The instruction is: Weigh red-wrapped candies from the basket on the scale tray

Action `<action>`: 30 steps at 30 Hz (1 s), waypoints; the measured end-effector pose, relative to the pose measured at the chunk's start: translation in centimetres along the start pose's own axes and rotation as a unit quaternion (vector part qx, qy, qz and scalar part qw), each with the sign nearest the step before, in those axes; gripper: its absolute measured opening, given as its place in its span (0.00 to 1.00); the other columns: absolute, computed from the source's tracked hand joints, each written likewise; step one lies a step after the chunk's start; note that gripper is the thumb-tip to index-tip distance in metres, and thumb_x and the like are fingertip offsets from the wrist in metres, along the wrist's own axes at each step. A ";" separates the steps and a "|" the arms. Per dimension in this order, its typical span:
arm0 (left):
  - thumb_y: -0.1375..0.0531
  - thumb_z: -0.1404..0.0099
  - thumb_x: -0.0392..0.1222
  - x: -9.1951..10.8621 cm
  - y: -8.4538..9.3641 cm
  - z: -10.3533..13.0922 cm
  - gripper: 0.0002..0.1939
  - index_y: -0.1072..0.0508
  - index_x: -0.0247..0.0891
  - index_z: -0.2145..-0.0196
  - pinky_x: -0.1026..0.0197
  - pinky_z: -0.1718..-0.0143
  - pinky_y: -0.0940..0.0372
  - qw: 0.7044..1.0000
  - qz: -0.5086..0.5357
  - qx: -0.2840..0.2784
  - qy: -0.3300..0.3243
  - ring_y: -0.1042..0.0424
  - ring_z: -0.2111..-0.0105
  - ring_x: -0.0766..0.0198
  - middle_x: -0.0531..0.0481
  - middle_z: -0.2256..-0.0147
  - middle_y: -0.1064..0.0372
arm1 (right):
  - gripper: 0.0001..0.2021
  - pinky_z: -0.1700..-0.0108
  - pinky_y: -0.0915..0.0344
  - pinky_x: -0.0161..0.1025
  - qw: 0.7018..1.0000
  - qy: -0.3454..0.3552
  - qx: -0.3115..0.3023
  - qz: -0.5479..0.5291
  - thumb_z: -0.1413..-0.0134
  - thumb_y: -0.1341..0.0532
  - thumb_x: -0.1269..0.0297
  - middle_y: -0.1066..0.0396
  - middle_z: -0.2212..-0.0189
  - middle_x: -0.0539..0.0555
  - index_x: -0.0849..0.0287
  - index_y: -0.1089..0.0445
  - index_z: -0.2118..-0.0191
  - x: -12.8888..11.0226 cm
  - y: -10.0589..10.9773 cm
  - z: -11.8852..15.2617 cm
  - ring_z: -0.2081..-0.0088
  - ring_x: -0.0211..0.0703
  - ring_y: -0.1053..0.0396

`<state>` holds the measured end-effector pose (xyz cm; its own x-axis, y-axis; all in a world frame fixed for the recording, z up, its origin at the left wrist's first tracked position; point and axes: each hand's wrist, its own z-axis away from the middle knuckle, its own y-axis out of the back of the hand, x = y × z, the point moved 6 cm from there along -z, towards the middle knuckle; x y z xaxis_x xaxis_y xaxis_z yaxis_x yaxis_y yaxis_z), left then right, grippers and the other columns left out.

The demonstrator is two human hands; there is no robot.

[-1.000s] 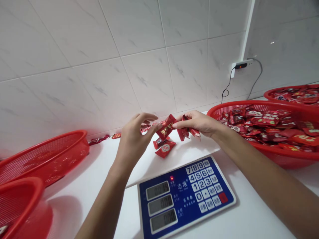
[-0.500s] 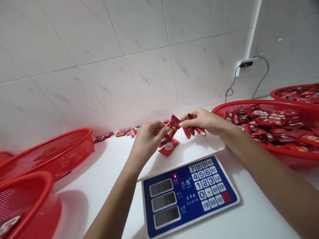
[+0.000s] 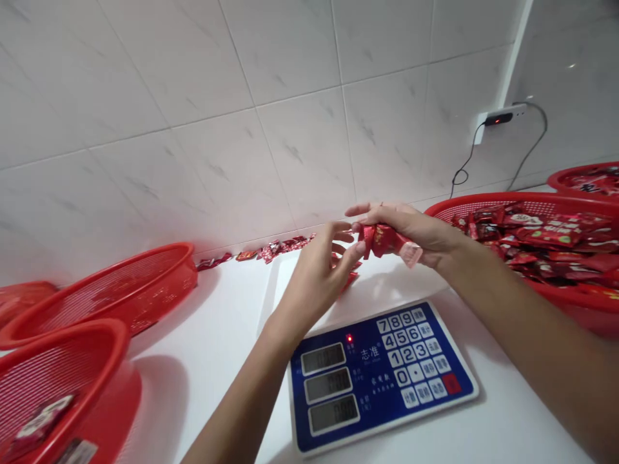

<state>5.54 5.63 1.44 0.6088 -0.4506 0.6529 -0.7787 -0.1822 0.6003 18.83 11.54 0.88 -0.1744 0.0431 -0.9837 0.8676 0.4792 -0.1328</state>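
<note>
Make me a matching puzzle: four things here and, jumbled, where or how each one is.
1. Bare right hand
2. Blue panel with number keys
3. Small black plug with red light
4. Large red mesh basket, right

A. In front of the white weighing tray
B. Heaped with small red packets
C. Holding shiny red packets
D. On the white socket strip

Pairs: 1-C, 2-A, 3-D, 4-B

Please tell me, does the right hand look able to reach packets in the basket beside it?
Probably yes: the right hand is near the open-topped basket, with nothing covering the packets, though its held packets may hinder grasping.
</note>
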 end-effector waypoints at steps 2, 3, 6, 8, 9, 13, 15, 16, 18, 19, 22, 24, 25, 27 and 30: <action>0.43 0.30 0.44 0.6 -0.2 0.2 0.13 0.32 0.38 0.49 0.60 0.62 0.28 0.998 0.065 -0.009 -0.004 0.24 0.59 0.60 0.44 0.54 0.25 | 0.11 0.75 0.34 0.30 0.999 -0.004 0.014 -0.036 0.48 0.34 0.68 0.30 0.74 0.50 0.61 0.27 0.57 0.1 -0.2 -0.1 0.76 0.33 0.34; 0.43 0.30 0.43 0.7 -0.1 0.2 0.14 0.32 0.38 0.48 0.60 0.61 0.28 0.997 0.072 -0.014 -0.001 0.24 0.58 0.60 0.44 0.54 0.25 | 0.09 0.74 0.34 0.30 0.998 -0.008 0.021 -0.052 0.48 0.34 0.67 0.30 0.74 0.49 0.61 0.27 0.59 0.3 -0.2 -0.3 0.76 0.33 0.35; 0.42 0.30 0.42 0.8 0.1 0.2 0.16 0.30 0.39 0.46 0.59 0.57 0.28 0.996 0.067 -0.052 -0.003 0.24 0.56 0.59 0.44 0.52 0.24 | 0.05 0.71 0.33 0.30 0.993 -0.024 0.024 -0.112 0.48 0.33 0.67 0.30 0.74 0.50 0.61 0.28 0.66 1.3 -0.5 -0.9 0.74 0.33 0.34; 0.44 0.29 0.45 0.8 0.4 0.1 0.14 0.27 0.39 0.49 0.59 0.55 0.29 0.997 0.057 -0.060 -0.008 0.24 0.55 0.58 0.44 0.52 0.24 | 0.06 0.70 0.33 0.30 0.989 -0.027 0.013 -0.143 0.45 0.33 0.67 0.31 0.76 0.50 0.61 0.29 0.70 1.8 -0.8 -1.3 0.75 0.32 0.35; 0.44 0.28 0.47 0.8 0.5 0.1 0.14 0.26 0.38 0.51 0.59 0.55 0.29 0.997 0.055 -0.061 -0.009 0.24 0.55 0.58 0.44 0.53 0.23 | 0.08 0.71 0.34 0.30 0.989 -0.025 0.003 -0.144 0.44 0.34 0.66 0.32 0.77 0.49 0.61 0.30 0.72 2.0 -0.9 -1.5 0.76 0.32 0.36; 0.39 0.33 0.42 0.4 0.7 -0.1 0.13 0.25 0.37 0.52 0.58 0.55 0.28 0.996 0.073 -0.050 -0.004 0.23 0.56 0.57 0.45 0.55 0.22 | 0.17 0.76 0.38 0.30 0.992 0.002 -0.079 -0.097 0.48 0.30 0.55 0.36 0.82 0.48 0.62 0.31 0.77 2.0 -2.0 -1.4 0.81 0.30 0.42; 0.37 0.34 0.40 0.0 0.9 -0.3 0.12 0.25 0.36 0.53 0.57 0.55 0.28 0.995 0.090 -0.036 -0.004 0.22 0.57 0.56 0.44 0.56 0.22 | 0.17 0.77 0.38 0.29 0.991 0.013 -0.114 -0.073 0.52 0.28 0.55 0.34 0.81 0.49 0.63 0.30 0.75 1.8 -2.4 -1.1 0.80 0.30 0.39; 0.37 0.34 0.41 -0.3 1.0 -0.4 0.12 0.25 0.36 0.54 0.57 0.55 0.28 0.994 0.102 -0.031 -0.001 0.22 0.57 0.56 0.44 0.56 0.21 | 0.16 0.77 0.38 0.29 0.990 0.015 -0.126 -0.059 0.53 0.27 0.57 0.33 0.80 0.49 0.63 0.30 0.72 1.7 -2.5 -1.0 0.79 0.30 0.38; 0.37 0.35 0.43 -1.1 1.3 -0.6 0.13 0.25 0.36 0.55 0.56 0.54 0.28 0.991 0.131 -0.020 0.013 0.22 0.56 0.56 0.43 0.56 0.22 | 0.11 0.78 0.38 0.28 0.991 0.012 -0.134 -0.013 0.50 0.29 0.62 0.32 0.79 0.49 0.63 0.29 0.69 1.6 -2.4 -0.8 0.79 0.30 0.36; 0.37 0.35 0.44 -1.5 1.5 -0.6 0.13 0.25 0.36 0.55 0.56 0.53 0.28 0.989 0.146 -0.012 0.023 0.22 0.56 0.56 0.43 0.56 0.22 | 0.09 0.79 0.39 0.28 0.992 0.012 -0.124 0.018 0.48 0.31 0.65 0.31 0.79 0.48 0.63 0.30 0.68 1.5 -2.2 -0.7 0.80 0.30 0.37; 0.36 0.36 0.43 -2.9 2.2 -0.9 0.13 0.25 0.36 0.56 0.57 0.55 0.27 0.981 0.184 0.019 0.055 0.21 0.59 0.58 0.45 0.59 0.21 | 0.03 0.83 0.45 0.27 0.992 0.015 -0.063 0.113 0.44 0.35 0.71 0.33 0.80 0.46 0.63 0.31 0.65 1.2 -0.9 -0.7 0.84 0.27 0.42; 0.35 0.38 0.41 -3.6 2.6 -1.0 0.11 0.25 0.35 0.58 0.58 0.58 0.26 0.976 0.201 0.031 0.078 0.21 0.63 0.59 0.46 0.63 0.20 | 0.05 0.85 0.48 0.27 0.986 0.017 -0.055 0.156 0.44 0.35 0.70 0.33 0.81 0.45 0.64 0.29 0.62 1.0 -0.4 -0.6 0.85 0.27 0.44; 0.35 0.39 0.40 -3.8 2.7 -1.0 0.10 0.25 0.35 0.60 0.58 0.59 0.25 0.974 0.207 0.031 0.090 0.21 0.65 0.59 0.46 0.66 0.20 | 0.06 0.85 0.49 0.27 0.983 0.022 -0.067 0.168 0.45 0.34 0.69 0.33 0.81 0.45 0.64 0.28 0.61 0.8 -0.4 -0.6 0.85 0.27 0.45; 0.34 0.41 0.39 -4.0 2.7 -1.1 0.09 0.25 0.33 0.62 0.59 0.61 0.25 0.971 0.214 0.023 0.108 0.21 0.68 0.59 0.47 0.69 0.21 | 0.06 0.86 0.50 0.27 0.979 0.034 -0.084 0.182 0.46 0.33 0.68 0.34 0.81 0.46 0.65 0.27 0.64 0.6 -0.5 -0.5 0.85 0.26 0.45; 0.34 0.42 0.38 -3.7 2.6 -1.0 0.09 0.24 0.33 0.64 0.60 0.64 0.25 0.971 0.207 0.011 0.116 0.21 0.70 0.60 0.47 0.70 0.21 | 0.04 0.87 0.51 0.27 0.980 0.023 -0.078 0.183 0.45 0.35 0.69 0.35 0.83 0.46 0.64 0.29 0.69 0.5 -0.6 -0.5 0.87 0.26 0.45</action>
<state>1.36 7.74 1.08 0.2581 -0.2811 0.9243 -0.9657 -0.0460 0.2557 18.01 11.69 0.50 0.1119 0.2741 -0.9552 0.7952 0.5517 0.2515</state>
